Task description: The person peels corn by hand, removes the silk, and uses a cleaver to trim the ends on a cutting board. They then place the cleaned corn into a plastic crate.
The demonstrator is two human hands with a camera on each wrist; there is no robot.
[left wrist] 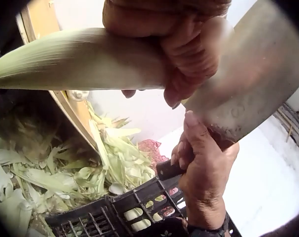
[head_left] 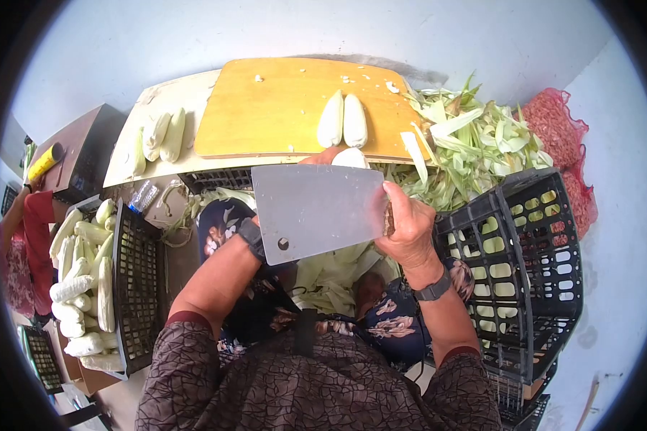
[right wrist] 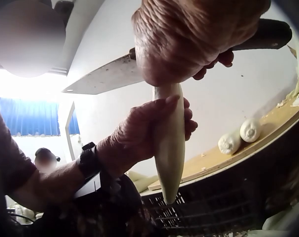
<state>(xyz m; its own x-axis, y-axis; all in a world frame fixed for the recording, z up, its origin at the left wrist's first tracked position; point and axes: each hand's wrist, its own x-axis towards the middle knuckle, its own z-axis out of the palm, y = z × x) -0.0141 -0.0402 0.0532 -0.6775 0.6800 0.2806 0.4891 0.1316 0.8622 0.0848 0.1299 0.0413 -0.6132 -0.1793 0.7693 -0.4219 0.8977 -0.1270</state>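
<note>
My right hand (head_left: 410, 226) grips the dark handle of a broad cleaver (head_left: 316, 208), its blade held flat-on in the head view. That blade hides most of my left hand (left wrist: 174, 44) there. In the left wrist view, the left fingers are wrapped round an ear of corn (left wrist: 80, 61) in pale green husk, with the blade right at its end. The right wrist view has the ear (right wrist: 169, 143) hanging point down in the left hand (right wrist: 134, 128), below the right hand (right wrist: 189, 39). Two trimmed ears (head_left: 343, 121) lie side by side on the yellow board (head_left: 266, 108).
Several ears lie on the pale board (head_left: 126, 154) at left. A black crate (head_left: 138, 258) full of corn stands left, another crate (head_left: 528, 280) right. Stripped husks (head_left: 482, 136) heap beside the board, near red mesh sacks (head_left: 553, 126). Another person in red (head_left: 39, 230) is far left.
</note>
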